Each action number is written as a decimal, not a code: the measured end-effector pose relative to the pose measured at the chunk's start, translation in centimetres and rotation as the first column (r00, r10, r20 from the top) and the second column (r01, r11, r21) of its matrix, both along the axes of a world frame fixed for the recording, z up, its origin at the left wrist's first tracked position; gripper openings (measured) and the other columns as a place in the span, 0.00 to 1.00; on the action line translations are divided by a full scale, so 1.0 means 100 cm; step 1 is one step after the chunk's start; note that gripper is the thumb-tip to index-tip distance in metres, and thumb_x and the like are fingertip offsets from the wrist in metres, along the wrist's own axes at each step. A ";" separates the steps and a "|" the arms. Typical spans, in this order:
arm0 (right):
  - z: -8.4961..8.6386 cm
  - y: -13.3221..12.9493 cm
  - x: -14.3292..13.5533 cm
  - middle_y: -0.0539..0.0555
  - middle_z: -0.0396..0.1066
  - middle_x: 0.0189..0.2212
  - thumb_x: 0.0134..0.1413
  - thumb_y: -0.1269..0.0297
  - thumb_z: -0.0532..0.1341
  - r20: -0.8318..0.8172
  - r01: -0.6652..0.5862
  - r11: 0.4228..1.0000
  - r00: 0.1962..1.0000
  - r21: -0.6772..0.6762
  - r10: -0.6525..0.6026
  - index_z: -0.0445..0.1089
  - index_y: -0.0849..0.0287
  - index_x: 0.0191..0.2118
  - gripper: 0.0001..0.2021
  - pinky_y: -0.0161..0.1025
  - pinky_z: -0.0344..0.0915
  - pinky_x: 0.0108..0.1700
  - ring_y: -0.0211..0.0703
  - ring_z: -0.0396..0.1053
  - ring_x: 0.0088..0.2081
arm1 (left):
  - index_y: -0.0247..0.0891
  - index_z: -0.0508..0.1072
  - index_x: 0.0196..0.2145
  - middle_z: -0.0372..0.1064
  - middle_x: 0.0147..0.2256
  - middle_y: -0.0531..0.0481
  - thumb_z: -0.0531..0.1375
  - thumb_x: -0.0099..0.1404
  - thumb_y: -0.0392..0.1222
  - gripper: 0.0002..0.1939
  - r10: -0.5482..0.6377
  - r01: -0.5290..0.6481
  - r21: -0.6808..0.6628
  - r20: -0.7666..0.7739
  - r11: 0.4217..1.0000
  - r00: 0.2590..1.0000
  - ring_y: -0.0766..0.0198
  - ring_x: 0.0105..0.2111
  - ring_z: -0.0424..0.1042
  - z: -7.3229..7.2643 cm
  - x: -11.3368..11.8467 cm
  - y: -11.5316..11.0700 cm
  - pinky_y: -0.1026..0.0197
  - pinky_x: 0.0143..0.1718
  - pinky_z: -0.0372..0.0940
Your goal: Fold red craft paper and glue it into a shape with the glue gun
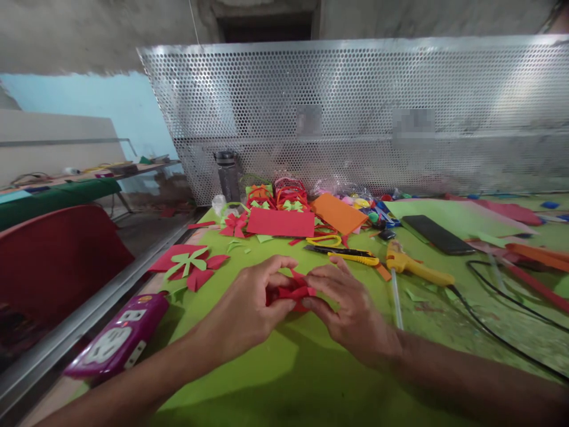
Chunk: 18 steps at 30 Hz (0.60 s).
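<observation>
Between my two hands is a small folded red piece [296, 290], which looks like craft foam or felt. My left hand [260, 296] pinches its left side between thumb and fingers. On the right side, my right hand [342, 302] grips it with thumb and fingertips. Part of the piece is hidden behind the fingers. Left of my hands lie a light green flower cutout [186, 262] and red petal shapes [205, 273]. Beyond the hands are a yellow-handled cutter knife [353, 257] and yellow-handled scissors [323, 240].
A yellow glue gun [418, 270] with a black cord lies right, near a dark phone [438, 234]. A purple power strip [122, 335] sits left. Red sheet [281, 222], orange sheet [340, 213], and a bottle [228, 178] stand farther back, before a perforated metal panel [267, 95].
</observation>
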State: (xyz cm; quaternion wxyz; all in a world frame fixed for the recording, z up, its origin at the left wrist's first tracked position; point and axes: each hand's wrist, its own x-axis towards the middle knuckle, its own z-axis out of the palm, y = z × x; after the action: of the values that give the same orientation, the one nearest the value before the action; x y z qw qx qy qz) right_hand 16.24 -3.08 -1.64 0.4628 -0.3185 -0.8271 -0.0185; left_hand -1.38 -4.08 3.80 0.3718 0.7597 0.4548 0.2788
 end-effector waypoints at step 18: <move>0.011 -0.002 -0.001 0.48 0.71 0.25 0.52 0.69 0.59 -0.264 -0.147 0.927 0.963 -0.345 0.055 0.67 0.56 0.27 0.04 0.37 0.61 0.35 0.38 0.67 0.29 | 0.39 0.64 0.29 0.70 0.26 0.57 0.57 0.58 0.35 0.03 0.043 -0.022 0.152 -0.138 0.988 0.990 0.67 0.26 0.69 -0.003 0.003 -0.003 0.66 0.27 0.60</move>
State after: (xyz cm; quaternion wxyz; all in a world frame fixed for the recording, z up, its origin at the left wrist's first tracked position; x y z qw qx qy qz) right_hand 16.13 -3.29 -0.49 0.4968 -0.3547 -0.7668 0.1983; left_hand -1.11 -4.33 3.46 0.2762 0.7957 0.4700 0.2640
